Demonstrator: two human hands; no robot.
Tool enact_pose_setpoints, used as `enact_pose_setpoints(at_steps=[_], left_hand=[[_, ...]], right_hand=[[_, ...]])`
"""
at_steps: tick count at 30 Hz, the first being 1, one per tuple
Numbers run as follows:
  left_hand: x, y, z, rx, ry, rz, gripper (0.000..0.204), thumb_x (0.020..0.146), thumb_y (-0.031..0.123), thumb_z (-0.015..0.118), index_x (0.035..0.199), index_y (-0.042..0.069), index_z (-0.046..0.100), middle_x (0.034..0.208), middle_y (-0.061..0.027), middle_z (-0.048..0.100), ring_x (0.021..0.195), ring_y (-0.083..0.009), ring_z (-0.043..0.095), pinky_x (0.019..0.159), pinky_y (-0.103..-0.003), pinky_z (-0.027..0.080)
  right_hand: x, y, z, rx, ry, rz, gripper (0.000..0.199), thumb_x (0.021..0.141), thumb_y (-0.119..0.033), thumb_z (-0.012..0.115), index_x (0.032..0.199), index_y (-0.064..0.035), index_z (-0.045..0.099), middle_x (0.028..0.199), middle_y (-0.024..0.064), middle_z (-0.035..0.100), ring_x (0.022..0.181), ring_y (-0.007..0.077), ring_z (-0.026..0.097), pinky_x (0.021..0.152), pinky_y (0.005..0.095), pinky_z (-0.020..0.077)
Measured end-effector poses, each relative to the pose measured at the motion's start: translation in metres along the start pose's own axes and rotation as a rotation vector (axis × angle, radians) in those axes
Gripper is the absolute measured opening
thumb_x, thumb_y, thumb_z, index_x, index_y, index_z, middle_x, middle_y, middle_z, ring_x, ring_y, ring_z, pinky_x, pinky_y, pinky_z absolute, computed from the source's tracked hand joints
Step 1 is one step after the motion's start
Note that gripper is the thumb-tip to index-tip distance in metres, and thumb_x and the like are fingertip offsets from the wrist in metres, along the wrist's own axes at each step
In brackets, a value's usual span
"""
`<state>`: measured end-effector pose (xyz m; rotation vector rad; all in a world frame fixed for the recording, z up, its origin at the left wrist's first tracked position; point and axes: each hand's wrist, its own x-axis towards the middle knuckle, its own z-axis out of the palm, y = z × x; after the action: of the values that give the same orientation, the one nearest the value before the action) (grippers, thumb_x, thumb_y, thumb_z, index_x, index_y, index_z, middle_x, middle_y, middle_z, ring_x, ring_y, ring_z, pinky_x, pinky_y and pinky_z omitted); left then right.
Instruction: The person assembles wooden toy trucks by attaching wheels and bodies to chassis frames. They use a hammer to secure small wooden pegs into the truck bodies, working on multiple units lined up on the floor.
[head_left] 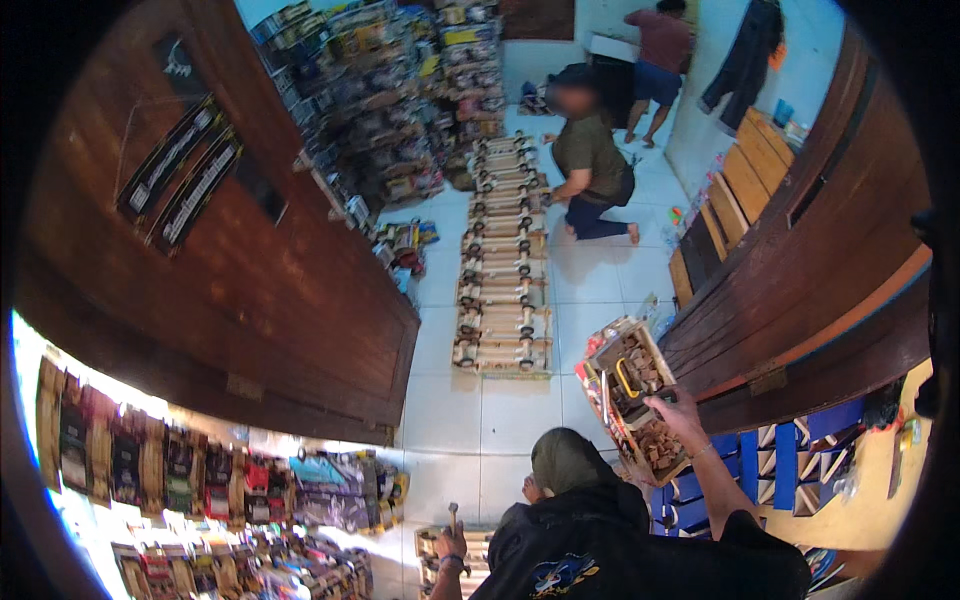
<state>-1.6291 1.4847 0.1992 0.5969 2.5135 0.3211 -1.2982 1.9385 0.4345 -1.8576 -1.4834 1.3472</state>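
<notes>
My left hand (450, 545) is closed round the handle of a small hammer (454, 512), held head up. Beneath and beside it lies a pale slatted wooden piece (482, 550), partly hidden by my black shirt. My right arm stretches out to an open crate (598, 400) on the right, which looks tilted. My right hand (680, 418) reaches over its right edge with the fingers closed; what they hold is too small to see. Inside lie brown wooden blocks (660, 440), a dark tray (612, 365) and a curved yellow handle (625, 378).
Ahead on the white tiles runs a long row of wooden toy chassis (500, 325) with black wheels. A person (595, 160) kneels beside it; another person (660, 55) stands farther back. Wooden doors (215, 290) flank me. Stacked colourful toys (370, 110) and blue-and-wood pieces (785, 460) stand around.
</notes>
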Motion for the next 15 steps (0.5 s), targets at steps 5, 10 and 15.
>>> enact_pose_setpoints(at_steps=[5,10,15], left_hand=[[0.034,0.014,0.004,-0.05,-0.075,-0.045,0.055,0.093,0.058,0.056,0.095,0.004,0.068,0.091,-0.0289,0.069,0.092,-0.05,0.066,0.078,-0.057,0.051],[0.08,0.062,-0.007,0.023,-0.205,-0.008,0.063,0.089,0.062,0.061,0.076,0.0,0.068,0.077,-0.0263,0.068,0.08,-0.0449,0.069,0.07,-0.054,0.05],[0.156,0.177,-0.044,0.097,-0.297,0.087,0.072,0.09,0.073,0.049,0.074,0.007,0.071,0.066,-0.0143,0.069,0.074,-0.0334,0.071,0.074,-0.046,0.054]], right_hand=[[0.06,0.003,0.017,-0.226,0.051,0.028,0.064,0.071,-0.042,0.085,0.112,0.0035,0.065,0.098,0.0142,0.07,0.095,0.0227,0.066,0.082,0.038,0.0526],[0.126,0.01,0.026,-0.128,-0.016,0.175,0.065,0.069,-0.042,0.084,0.114,0.0022,0.07,0.099,0.0155,0.074,0.091,0.0235,0.071,0.082,0.0372,0.0559],[0.184,0.015,0.031,-0.186,0.019,0.175,0.067,0.07,-0.042,0.085,0.12,-0.0014,0.066,0.106,0.0136,0.073,0.094,0.0242,0.071,0.082,0.0379,0.0557]])
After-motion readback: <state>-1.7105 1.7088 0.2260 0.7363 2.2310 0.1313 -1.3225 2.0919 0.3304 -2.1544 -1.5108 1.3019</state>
